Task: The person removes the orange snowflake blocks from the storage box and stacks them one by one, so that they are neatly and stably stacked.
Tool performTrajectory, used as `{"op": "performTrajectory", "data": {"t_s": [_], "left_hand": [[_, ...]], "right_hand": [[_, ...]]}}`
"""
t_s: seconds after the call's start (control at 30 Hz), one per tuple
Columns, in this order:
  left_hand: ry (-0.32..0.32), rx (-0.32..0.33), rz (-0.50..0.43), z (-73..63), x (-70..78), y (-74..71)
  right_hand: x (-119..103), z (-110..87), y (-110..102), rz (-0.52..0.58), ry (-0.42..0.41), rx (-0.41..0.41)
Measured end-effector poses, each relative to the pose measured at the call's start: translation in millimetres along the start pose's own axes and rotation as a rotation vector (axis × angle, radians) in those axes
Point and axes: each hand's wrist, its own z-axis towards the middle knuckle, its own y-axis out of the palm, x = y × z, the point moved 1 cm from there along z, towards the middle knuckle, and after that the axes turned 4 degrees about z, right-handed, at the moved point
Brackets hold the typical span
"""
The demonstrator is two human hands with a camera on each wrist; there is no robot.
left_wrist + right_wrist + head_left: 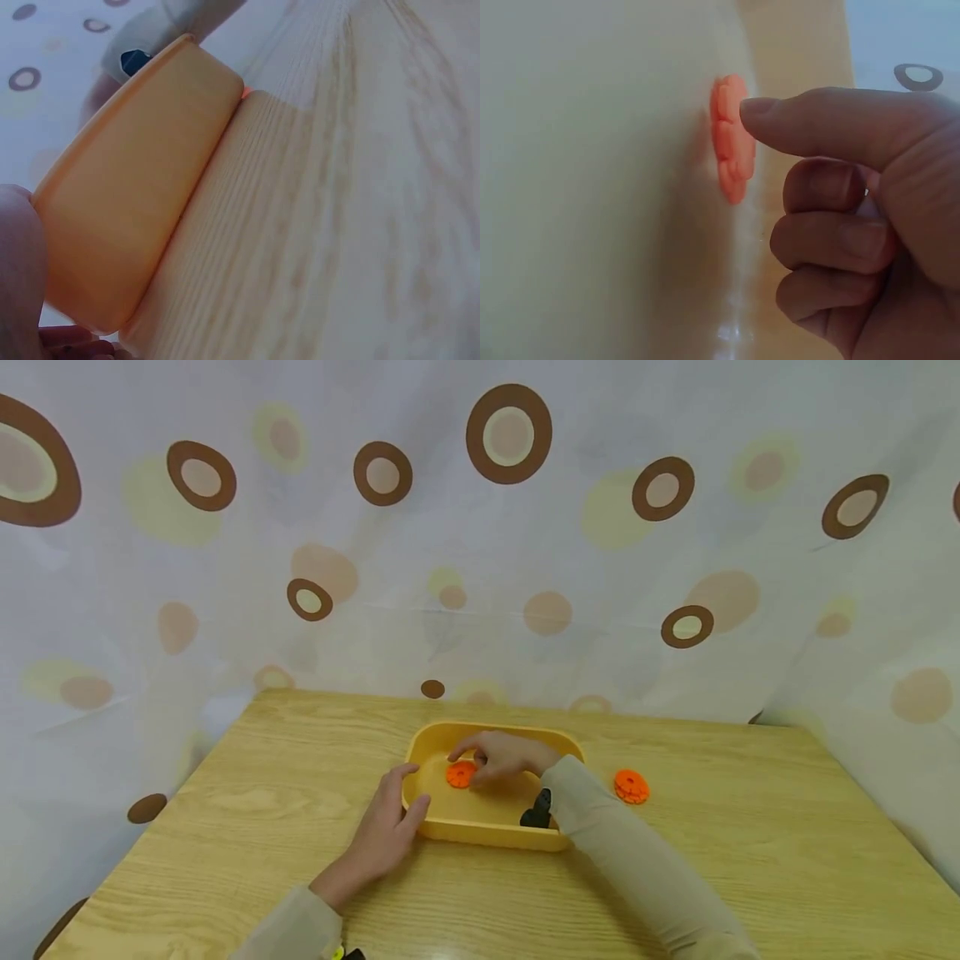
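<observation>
A yellow plastic bin (480, 833) stands on the table, its near wall also large in the left wrist view. My left hand (386, 827) grips the bin's left end, with fingertips at the rim and the thumb over the front corner. Inside the bin, my right hand (504, 756) reaches from the right and pinches a small stack of orange notched discs (729, 139) between thumb and index finger. The other fingers curl into the palm in the right wrist view. Some black pieces (536, 812) lie in the bin's front right corner, partly hidden by the right sleeve.
Another stack of orange discs (632, 786) lies on the wooden table (750, 860) right of the bin. Small yellow and black items (347, 953) peek out beside the left sleeve at the near edge. A white cloth with brown rings (480, 543) hangs behind the table.
</observation>
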Motion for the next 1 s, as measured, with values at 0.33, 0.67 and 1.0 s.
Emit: {"op": "performTrajectory", "data": {"t_s": [0.33, 0.67, 1.0], "left_hand": [[0.003, 0.004, 0.008, 2.7, -1.1, 1.6], [-0.002, -0.004, -0.001, 1.3, -1.3, 0.3], [-0.011, -0.012, -0.008, 1.3, -1.3, -0.4]], "right_hand": [[3.3, 1.2, 3.1, -0.019, 0.009, 0.020], [2.7, 1.0, 7.0, 0.004, 0.055, 0.050], [4.9, 1.6, 8.8, -0.034, 0.054, 0.061]]}}
